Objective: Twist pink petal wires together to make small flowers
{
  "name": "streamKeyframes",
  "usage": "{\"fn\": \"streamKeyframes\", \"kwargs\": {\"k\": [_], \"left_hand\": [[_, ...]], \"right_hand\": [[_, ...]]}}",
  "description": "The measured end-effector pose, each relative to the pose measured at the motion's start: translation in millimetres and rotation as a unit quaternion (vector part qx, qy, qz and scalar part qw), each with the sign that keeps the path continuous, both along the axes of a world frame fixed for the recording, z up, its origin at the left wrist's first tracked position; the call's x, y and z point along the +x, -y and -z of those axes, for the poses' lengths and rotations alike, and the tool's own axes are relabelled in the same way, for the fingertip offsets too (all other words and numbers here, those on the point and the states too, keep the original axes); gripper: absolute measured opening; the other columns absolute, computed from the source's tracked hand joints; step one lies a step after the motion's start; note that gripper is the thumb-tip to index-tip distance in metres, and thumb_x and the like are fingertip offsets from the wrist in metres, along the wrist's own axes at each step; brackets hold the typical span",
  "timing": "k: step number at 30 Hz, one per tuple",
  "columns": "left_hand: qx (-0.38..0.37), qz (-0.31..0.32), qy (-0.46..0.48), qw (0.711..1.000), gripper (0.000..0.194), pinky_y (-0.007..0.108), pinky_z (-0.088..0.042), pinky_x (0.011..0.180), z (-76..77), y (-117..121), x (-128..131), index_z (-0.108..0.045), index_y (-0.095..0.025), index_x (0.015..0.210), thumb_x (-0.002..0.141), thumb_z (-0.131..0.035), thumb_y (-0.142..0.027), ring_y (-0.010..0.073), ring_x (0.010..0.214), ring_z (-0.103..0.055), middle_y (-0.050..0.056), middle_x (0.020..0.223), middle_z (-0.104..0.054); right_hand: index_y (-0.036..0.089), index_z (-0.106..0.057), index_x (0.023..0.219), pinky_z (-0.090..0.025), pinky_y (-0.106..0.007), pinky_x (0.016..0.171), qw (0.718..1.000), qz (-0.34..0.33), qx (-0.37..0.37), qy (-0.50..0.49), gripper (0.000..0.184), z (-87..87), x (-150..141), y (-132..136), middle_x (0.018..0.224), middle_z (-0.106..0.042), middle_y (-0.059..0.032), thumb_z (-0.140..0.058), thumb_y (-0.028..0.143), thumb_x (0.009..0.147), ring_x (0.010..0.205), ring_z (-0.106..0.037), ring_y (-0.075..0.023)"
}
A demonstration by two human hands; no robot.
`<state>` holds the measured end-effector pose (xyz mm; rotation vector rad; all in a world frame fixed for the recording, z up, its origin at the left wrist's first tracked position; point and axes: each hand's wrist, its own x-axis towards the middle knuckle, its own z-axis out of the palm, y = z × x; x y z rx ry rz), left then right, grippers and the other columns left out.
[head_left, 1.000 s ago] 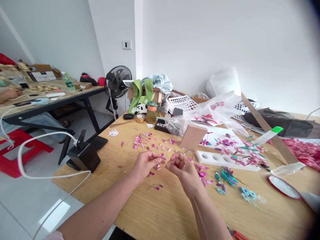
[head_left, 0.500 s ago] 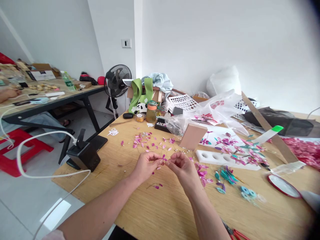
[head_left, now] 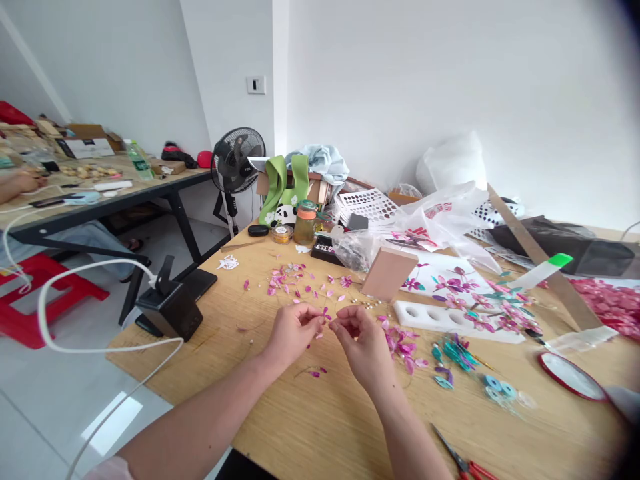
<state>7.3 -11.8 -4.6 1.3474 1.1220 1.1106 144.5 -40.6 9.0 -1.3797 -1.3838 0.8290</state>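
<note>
A small magenta petal flower (head_left: 326, 313) sits between the fingertips over the middle of the wooden table (head_left: 320, 420). My left hand (head_left: 295, 331) pinches it between thumb and forefinger. My right hand (head_left: 361, 340) is closed in a pinch just to its right; whatever lies in those fingertips is too small to make out. Below the hands a thin wired sprig with dark pink petals (head_left: 315, 371) lies on the wood. Loose pink petals (head_left: 287, 279) are scattered beyond the hands, and a heap of pink petal pieces (head_left: 403, 343) rests beside my right wrist.
Red-handled scissors (head_left: 457, 457) lie near my right forearm. A white foam block (head_left: 450, 321) holds finished-looking flower sprigs. Teal ribbon pieces (head_left: 460, 353) and a red-rimmed round dish (head_left: 571, 375) are at right. A black power block (head_left: 170, 310) with a white cable stands at the left edge.
My right hand has shifted slightly, its fingertips still close to the flower in my left hand. The view has moved a little, showing more of the scissors.
</note>
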Motion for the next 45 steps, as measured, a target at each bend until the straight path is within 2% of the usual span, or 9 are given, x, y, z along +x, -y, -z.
{"fn": "streamKeyframes", "kwargs": {"k": [5, 13, 25, 34, 40, 45], "left_hand": [[0.008, 0.009, -0.027, 1.0, 0.012, 0.024, -0.047, 0.054, -4.7, 2.3, 0.5, -0.066, -0.013, 0.068, 0.071, -0.063, -0.024, 0.0139, 0.056, -0.06, 0.003, 0.06, -0.065], [-0.013, 0.042, -0.001, 0.999, 0.014, 0.022, -0.042, 0.052, -10.1, 4.6, 0.6, -0.065, -0.013, 0.066, 0.07, -0.065, -0.027, 0.013, 0.057, -0.057, 0.003, 0.059, -0.063], [-0.062, 0.05, 0.048, 0.996, 0.022, 0.022, -0.041, 0.052, -9.8, 2.4, 0.0, -0.065, -0.013, 0.065, 0.061, -0.073, -0.033, 0.0125, 0.055, -0.057, 0.003, 0.06, -0.066], [-0.051, 0.058, 0.059, 0.995, 0.023, 0.023, -0.041, 0.053, -7.9, 1.4, 0.6, -0.067, -0.014, 0.065, 0.06, -0.075, -0.035, 0.0119, 0.055, -0.055, 0.002, 0.059, -0.064], [-0.057, 0.065, 0.054, 0.995, 0.021, 0.022, -0.036, 0.05, -8.8, 1.7, -0.2, -0.068, -0.013, 0.065, 0.06, -0.075, -0.033, 0.0101, 0.052, -0.05, 0.0, 0.056, -0.061], [-0.056, 0.068, 0.057, 0.994, 0.022, 0.022, -0.036, 0.051, -9.1, 1.8, -0.7, -0.069, -0.013, 0.066, 0.06, -0.075, -0.033, 0.0096, 0.052, -0.049, 0.0, 0.056, -0.061]], "right_hand": [[0.02, -0.051, 0.081, -0.04, -0.026, 0.055, 0.999, -0.002, 0.0, 0.037, 0.015, 0.9, 0.3, 0.7, 0.069, -0.063, -0.0017, -0.06, 0.032, 0.077, 0.059, -0.056, -0.0156], [0.02, -0.052, 0.08, -0.042, -0.027, 0.056, 1.0, -0.003, -0.016, 0.016, 0.012, -0.6, 1.2, 0.0, 0.07, -0.063, -0.003, -0.058, 0.029, 0.076, 0.062, -0.059, -0.0176], [0.019, -0.053, 0.08, -0.044, -0.027, 0.057, 1.0, -0.006, -0.011, 0.011, 0.015, -2.1, 0.3, 1.3, 0.071, -0.065, -0.0048, -0.06, 0.033, 0.077, 0.064, -0.061, -0.0182], [0.02, -0.054, 0.08, -0.044, -0.028, 0.059, 1.0, -0.008, -0.017, 0.0, 0.013, -2.2, 0.8, 1.2, 0.072, -0.065, -0.0048, -0.06, 0.031, 0.076, 0.065, -0.061, -0.0188], [0.019, -0.054, 0.08, -0.044, -0.028, 0.058, 1.0, -0.005, -0.011, 0.003, 0.012, -3.7, 0.3, 1.7, 0.071, -0.065, -0.0044, -0.06, 0.029, 0.076, 0.064, -0.06, -0.0181], [0.019, -0.055, 0.079, -0.043, -0.028, 0.057, 1.0, -0.001, -0.007, -0.012, 0.017, -3.5, 0.9, 0.9, 0.07, -0.065, -0.0042, -0.063, 0.033, 0.074, 0.062, -0.06, -0.0174]]}}
